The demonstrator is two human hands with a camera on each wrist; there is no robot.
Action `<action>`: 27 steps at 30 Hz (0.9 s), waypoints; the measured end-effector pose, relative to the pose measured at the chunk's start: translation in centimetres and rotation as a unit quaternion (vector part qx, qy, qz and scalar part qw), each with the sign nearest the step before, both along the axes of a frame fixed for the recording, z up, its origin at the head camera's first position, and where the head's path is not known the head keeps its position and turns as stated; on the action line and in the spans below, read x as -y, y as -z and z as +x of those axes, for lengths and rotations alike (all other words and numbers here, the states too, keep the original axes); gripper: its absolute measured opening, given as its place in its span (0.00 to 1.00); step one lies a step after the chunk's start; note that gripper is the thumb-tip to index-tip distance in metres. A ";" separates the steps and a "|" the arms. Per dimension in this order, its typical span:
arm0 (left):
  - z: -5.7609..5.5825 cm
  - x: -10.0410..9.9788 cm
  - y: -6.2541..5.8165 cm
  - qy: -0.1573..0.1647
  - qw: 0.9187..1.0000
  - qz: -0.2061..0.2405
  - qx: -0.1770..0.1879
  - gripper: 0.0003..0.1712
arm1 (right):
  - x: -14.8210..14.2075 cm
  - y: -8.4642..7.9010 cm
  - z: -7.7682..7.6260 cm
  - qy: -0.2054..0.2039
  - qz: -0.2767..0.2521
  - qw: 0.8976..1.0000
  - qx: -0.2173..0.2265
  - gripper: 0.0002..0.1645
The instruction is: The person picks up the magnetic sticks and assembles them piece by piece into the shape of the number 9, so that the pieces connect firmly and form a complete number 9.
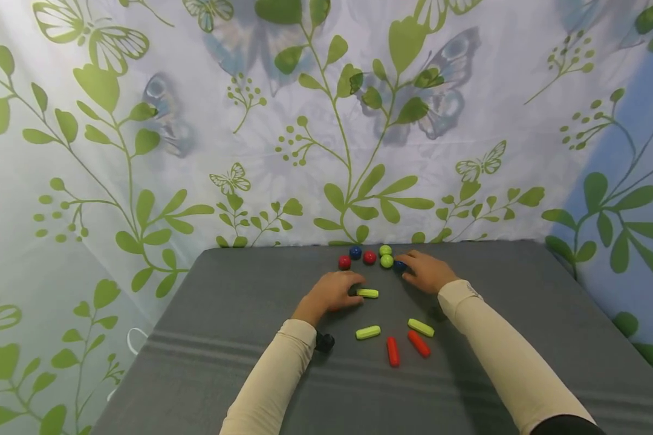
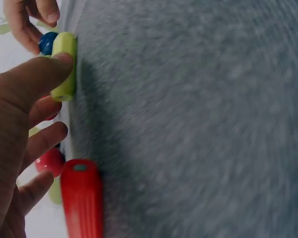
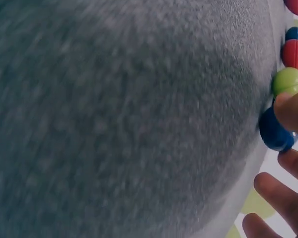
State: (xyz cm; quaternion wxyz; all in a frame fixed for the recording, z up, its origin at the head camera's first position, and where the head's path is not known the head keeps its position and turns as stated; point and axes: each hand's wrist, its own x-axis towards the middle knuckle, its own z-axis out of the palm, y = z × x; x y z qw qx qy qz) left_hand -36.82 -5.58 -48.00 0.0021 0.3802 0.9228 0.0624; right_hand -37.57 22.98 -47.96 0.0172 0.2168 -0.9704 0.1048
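Observation:
My left hand (image 1: 333, 291) hovers low over the cloth with its fingers spread. Its thumb and index finger stand around the left end of a yellow-green ribbed stick (image 1: 367, 293); the thumb overlaps that stick in the left wrist view, and whether it touches is unclear. Close below this hand is a red stick (image 2: 82, 198), mostly covered in the head view. At the far edge, my right hand (image 1: 428, 272) pinches a dark blue ball (image 3: 274, 130) between thumb and index finger, other fingers apart. Beside that ball sit two yellow-green balls (image 1: 386, 261).
Left of the yellow-green balls are red balls (image 1: 369, 257) and another blue ball (image 1: 355, 252). Nearer me lie two yellow-green sticks (image 1: 367, 332) and two red sticks (image 1: 393, 351). A patterned curtain (image 1: 283, 151) hangs behind the grey table (image 1: 223, 338).

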 end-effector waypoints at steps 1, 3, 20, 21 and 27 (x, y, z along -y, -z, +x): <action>0.0 -0.2 0.2 0.004 1.000 0.004 -0.002 0.24 | 0.0 0.1 0.0 0.001 0.002 1.000 0.000 0.33; 0.0 -0.5 0.6 0.010 1.000 0.013 -0.005 0.21 | 0.1 0.2 0.0 0.006 0.004 1.000 -0.001 0.32; -1.5 -1.3 0.9 -0.055 0.991 0.122 0.013 0.09 | 1.7 -0.3 1.1 -0.033 -0.024 0.999 -0.035 0.19; -1.5 -1.2 0.9 -0.059 0.991 0.123 0.015 0.09 | 1.8 -0.2 1.1 -0.038 -0.028 0.998 -0.035 0.19; -1.9 -1.6 1.4 -0.062 0.991 0.118 0.024 0.10 | 2.5 0.4 1.4 -0.069 -0.050 0.996 -0.039 0.19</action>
